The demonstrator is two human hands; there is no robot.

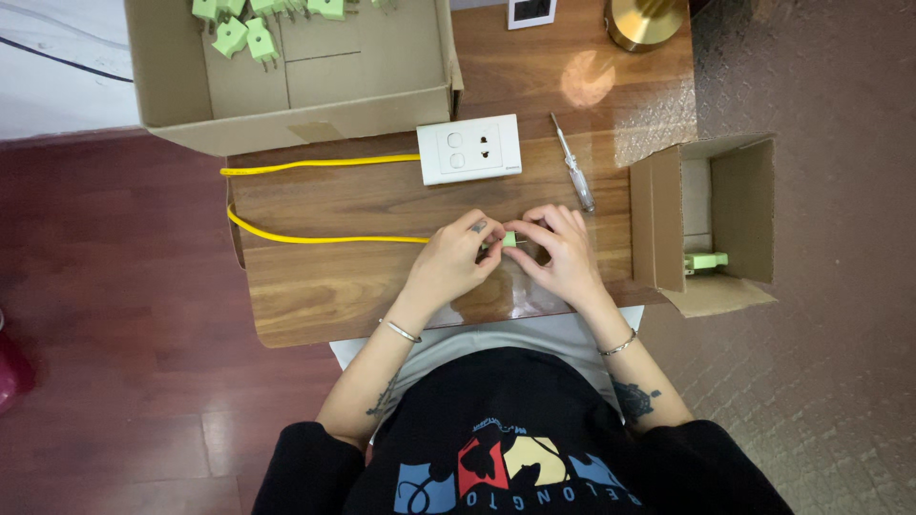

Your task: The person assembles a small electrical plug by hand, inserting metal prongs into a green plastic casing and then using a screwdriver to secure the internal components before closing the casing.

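My left hand [456, 259] and my right hand [559, 250] meet over the middle of a small wooden table [315, 296]. Together they pinch a small light-green plug [510, 239] between their fingertips. A yellow cable [315, 238] runs along the table from the left into my left hand. The same cable loops back to a white socket-and-switch plate [469, 148] lying flat just beyond my hands. A screwdriver [573, 164] with a clear handle lies to the right of the plate.
A large open cardboard box [286, 105] at the back left holds several green plugs [246, 36]. A smaller open box [711, 229] at the table's right edge holds one green plug [706, 260]. A brass lamp base [644, 21] stands at the back right.
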